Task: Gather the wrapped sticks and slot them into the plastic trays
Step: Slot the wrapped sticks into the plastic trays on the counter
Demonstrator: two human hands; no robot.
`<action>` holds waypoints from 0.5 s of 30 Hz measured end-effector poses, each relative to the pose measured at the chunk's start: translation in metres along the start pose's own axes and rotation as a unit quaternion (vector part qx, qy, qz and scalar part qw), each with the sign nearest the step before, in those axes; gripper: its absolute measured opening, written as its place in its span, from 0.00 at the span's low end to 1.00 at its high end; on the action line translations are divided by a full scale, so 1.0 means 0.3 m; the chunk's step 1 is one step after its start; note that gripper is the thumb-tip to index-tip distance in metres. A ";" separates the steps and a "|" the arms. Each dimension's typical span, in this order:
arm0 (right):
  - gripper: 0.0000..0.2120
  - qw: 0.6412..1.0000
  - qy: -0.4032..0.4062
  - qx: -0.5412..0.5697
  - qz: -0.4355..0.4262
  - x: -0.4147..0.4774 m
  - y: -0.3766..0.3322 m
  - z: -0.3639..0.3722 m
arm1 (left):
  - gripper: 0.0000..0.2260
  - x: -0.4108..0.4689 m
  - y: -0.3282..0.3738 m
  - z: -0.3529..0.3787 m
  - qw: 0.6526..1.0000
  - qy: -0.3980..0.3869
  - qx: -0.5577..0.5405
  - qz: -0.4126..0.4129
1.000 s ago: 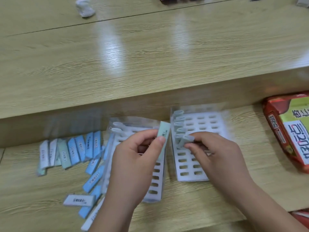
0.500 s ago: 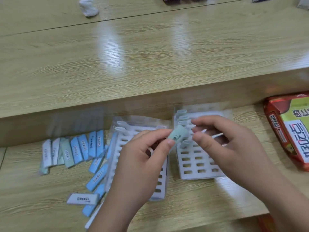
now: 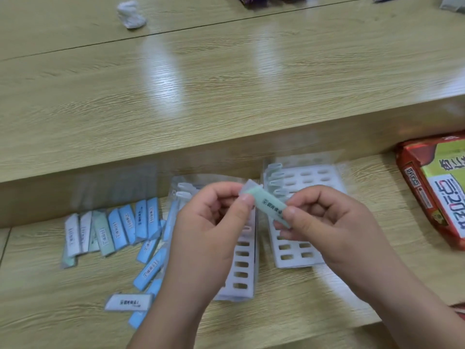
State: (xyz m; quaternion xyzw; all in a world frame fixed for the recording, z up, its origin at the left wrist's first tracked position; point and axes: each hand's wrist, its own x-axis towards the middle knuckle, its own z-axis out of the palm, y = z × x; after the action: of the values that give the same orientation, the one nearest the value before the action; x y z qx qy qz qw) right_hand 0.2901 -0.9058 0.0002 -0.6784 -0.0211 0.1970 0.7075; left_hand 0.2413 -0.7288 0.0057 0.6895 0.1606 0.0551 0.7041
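Desk [image 3: 226, 96]: bears everything.
Right tray [image 3: 309, 177], left tray [image 3: 242, 273]: side by side, slots mostly open.
Loose sticks [image 3: 118, 227]: heaped to the left.
Left hand [image 3: 208, 235], right hand [image 3: 334, 227]: both now pinch the green stick [image 3: 269, 204], which the left hand held alone before. It is tilted above the trays, probably being readied for slotting.

The bare left hand [image 3: 208, 238] and the bare right hand [image 3: 334, 230] have rather short, rounded fingers with short, plain nails. The left forearm [image 3: 171, 321] and the right forearm [image 3: 415, 311] are bare as far as the picture's edge.
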 end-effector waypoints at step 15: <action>0.04 0.983 0.036 -0.165 -0.069 0.032 -0.010 -0.077 | 0.06 0.035 -0.037 -0.022 0.982 0.037 0.180 0.039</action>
State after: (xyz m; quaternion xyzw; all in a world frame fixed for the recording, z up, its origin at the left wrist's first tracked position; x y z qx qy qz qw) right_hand 0.3065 -0.9248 -0.0009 -0.7896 -0.0747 0.1168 0.5978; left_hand 0.2475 -0.7199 -0.0068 0.8083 0.1670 0.0784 0.5591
